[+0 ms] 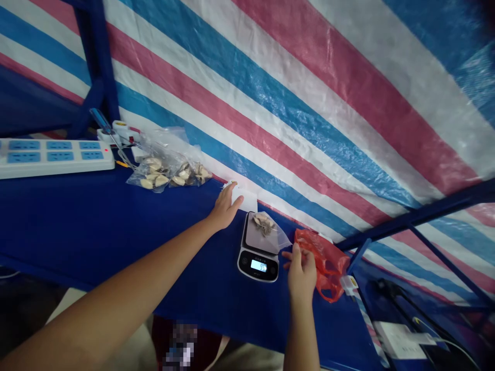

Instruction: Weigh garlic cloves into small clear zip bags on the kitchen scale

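A clear bag [265, 224] rests on the digital scale [256, 244], likely for weighing; left hand [225, 207] grip wide at far white paper [249, 202], right hand [301, 269] grip I cannot tell.

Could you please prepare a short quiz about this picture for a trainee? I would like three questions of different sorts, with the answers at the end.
1. Multiple choice: what lies on the platform of the scale?
A) a screwdriver
B) a small clear bag with pieces inside
C) a power strip

2. True or false: the display of the scale is lit.

3. Short answer: which of the person's hands is nearer to the red plastic bag?

Key:
1. B
2. True
3. The right hand
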The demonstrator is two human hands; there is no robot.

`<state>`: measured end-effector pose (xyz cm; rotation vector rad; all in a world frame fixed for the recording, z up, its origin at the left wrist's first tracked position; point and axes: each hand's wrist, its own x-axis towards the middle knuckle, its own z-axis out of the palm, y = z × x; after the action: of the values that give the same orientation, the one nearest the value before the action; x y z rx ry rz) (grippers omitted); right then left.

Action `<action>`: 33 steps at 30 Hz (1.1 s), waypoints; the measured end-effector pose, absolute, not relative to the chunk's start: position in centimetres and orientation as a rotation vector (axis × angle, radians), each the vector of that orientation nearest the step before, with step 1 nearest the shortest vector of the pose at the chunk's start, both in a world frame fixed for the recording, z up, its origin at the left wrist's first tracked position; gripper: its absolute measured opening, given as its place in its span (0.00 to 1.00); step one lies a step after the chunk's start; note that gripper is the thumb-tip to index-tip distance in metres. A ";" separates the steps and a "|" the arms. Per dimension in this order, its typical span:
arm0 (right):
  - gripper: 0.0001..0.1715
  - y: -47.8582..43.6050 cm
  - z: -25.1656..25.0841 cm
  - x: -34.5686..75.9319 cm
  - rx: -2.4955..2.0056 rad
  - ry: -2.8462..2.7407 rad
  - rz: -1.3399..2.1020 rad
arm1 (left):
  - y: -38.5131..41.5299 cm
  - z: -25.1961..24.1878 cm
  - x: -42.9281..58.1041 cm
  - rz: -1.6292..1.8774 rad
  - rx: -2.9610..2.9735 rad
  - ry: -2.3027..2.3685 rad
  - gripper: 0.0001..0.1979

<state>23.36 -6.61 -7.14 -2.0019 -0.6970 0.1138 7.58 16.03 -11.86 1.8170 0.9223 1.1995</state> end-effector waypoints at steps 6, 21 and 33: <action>0.19 -1.0 -3.8 25.0 -2.134 -0.950 -0.184 | 16.0 -12.2 7.9 1.248 1.819 0.922 0.32; 0.13 18.1 10.9 16.4 -1.568 -2.253 -0.209 | 16.7 -11.3 6.8 1.037 1.975 1.047 0.11; 0.16 15.6 7.8 12.4 -1.293 -2.082 -0.027 | 16.4 -11.0 6.5 1.043 2.011 1.013 0.12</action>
<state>12.44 15.61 7.83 -1.2927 -2.0822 -0.0268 6.45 16.42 -10.99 2.0110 1.0126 1.0428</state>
